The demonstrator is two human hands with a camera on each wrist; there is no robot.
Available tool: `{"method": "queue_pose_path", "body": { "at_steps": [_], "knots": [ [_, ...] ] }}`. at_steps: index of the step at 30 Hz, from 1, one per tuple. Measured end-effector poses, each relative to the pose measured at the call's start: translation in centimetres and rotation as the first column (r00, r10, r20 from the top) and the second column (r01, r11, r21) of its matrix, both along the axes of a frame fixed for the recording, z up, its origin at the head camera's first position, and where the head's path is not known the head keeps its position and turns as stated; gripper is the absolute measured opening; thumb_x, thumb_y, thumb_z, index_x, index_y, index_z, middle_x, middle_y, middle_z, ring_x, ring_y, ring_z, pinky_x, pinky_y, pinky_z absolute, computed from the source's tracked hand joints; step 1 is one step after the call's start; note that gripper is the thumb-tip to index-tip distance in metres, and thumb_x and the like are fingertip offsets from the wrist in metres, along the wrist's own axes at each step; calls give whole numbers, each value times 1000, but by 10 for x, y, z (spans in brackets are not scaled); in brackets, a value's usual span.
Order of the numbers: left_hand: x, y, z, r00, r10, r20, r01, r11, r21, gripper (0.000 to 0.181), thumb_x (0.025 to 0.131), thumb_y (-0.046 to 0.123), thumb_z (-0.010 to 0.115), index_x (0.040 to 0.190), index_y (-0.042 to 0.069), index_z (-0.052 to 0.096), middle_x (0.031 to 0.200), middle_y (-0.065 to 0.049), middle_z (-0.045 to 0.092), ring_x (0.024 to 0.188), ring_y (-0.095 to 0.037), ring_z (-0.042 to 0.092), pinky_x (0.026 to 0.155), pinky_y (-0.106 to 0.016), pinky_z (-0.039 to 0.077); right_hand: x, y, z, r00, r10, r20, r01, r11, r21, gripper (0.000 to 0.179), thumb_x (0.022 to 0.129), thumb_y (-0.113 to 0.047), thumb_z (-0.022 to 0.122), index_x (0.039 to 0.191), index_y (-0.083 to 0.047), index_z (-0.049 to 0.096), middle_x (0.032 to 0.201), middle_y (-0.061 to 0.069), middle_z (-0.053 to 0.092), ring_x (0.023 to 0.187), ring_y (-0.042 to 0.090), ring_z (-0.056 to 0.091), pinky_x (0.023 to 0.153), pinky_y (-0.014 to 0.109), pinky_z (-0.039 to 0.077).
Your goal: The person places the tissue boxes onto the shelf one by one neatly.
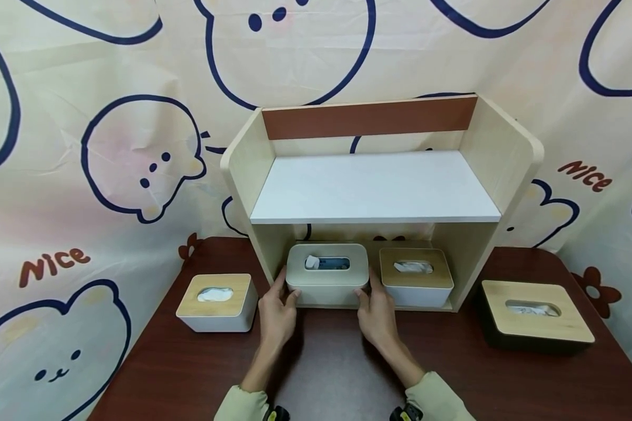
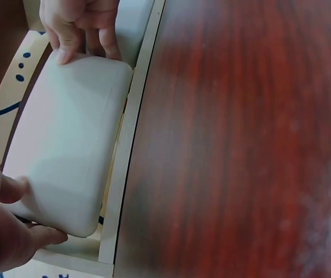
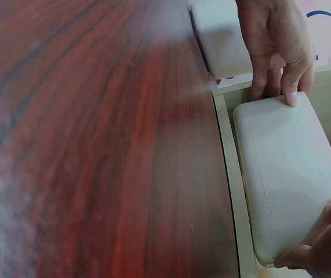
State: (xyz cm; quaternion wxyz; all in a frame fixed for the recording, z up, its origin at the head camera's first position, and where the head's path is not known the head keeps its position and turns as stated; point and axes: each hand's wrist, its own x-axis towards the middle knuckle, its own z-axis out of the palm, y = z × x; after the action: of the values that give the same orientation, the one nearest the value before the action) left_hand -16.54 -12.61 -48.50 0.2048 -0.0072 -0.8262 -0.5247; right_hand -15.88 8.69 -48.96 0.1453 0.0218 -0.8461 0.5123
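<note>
The pale grey, rounded rectangular tissue box lies between the hands in the lower compartment of a cream wooden shelf unit, its long axis side to side. Left hand and right hand grip opposite ends, neither nearer. Just right sits a white, wood-lidded box; room opens frontward over the red-brown worktop.

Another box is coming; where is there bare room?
Free: white upper shelf between pale wooden side panels; red-brown wood-grained tabletop between pale green right sleeve and dark, wood-lidded box. Crowded: lower compartment, around grey rounded tissue box and brown-lidded white tissue box.
</note>
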Motion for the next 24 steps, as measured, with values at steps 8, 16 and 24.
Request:
{"method": "queue_pose_path", "body": {
  "at_steps": [8, 16, 24],
  "knots": [
    [0, 1, 2, 1000, 11, 20, -10, 999, -44, 63, 94, -10, 73, 154, -5, 54, 150, -24, 62, 138, -32, 60, 109, -52, 55, -1, -1, 0, 1000, -7, 1, 7, 1000, 22, 60, 107, -7, 63, 161, 7, 40, 157, 32, 52, 143, 47, 54, 113, 63, 50],
    [1, 1, 6, 999, 2, 41, 0, 999, -45, 63, 95, -9, 72, 155, -4, 53, 152, -23, 61, 141, -33, 58, 113, -53, 53, 0, -2, 0, 1000, -11, -2, 11, 1000, 23, 60, 107, -7, 63, 161, 7, 41, 156, 33, 53, 142, 49, 55, 112, 63, 50],
    [2, 0, 3, 999, 7, 37, -4, 998, -56, 64, 95, -8, 74, 155, -5, 53, 152, -24, 60, 143, -37, 57, 116, -55, 50, 1, -1, 1, 1000, -6, -2, 6, 1000, 31, 60, 106, -8, 65, 159, 9, 42, 152, 35, 56, 137, 49, 58, 110, 64, 50]
  ]
}}
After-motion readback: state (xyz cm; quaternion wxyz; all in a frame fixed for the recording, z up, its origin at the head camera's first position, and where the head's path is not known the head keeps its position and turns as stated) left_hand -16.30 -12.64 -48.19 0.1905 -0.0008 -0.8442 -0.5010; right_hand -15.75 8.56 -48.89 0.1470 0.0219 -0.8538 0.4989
